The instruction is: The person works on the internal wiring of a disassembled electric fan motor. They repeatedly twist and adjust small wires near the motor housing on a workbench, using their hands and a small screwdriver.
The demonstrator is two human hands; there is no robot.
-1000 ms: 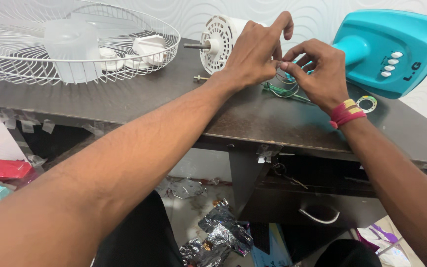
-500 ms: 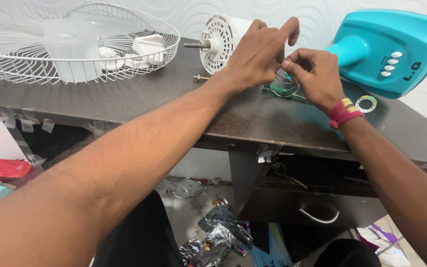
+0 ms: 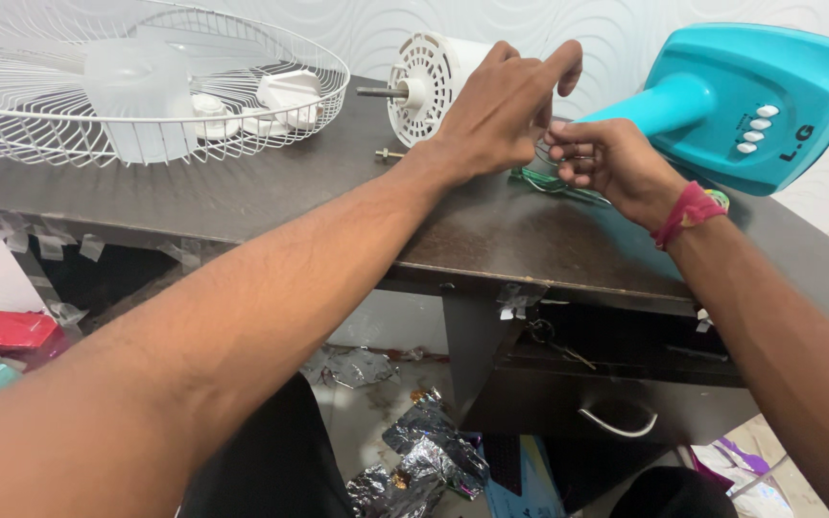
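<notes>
The left hand (image 3: 503,115) reaches across the dark surface (image 3: 271,197), fingers loosely curled and forefinger stretched out, its back hiding part of the white motor (image 3: 429,82); whether it grips anything cannot be told. The right hand (image 3: 606,163) sits just right of it, fingers pinched shut on thin wires (image 3: 544,180), green among them, which run down onto the surface between motor and teal fan base (image 3: 741,105). A small bolt (image 3: 388,153) lies near the motor's shaft. At far left rests a white grille (image 3: 146,86) holding a clear blade.
</notes>
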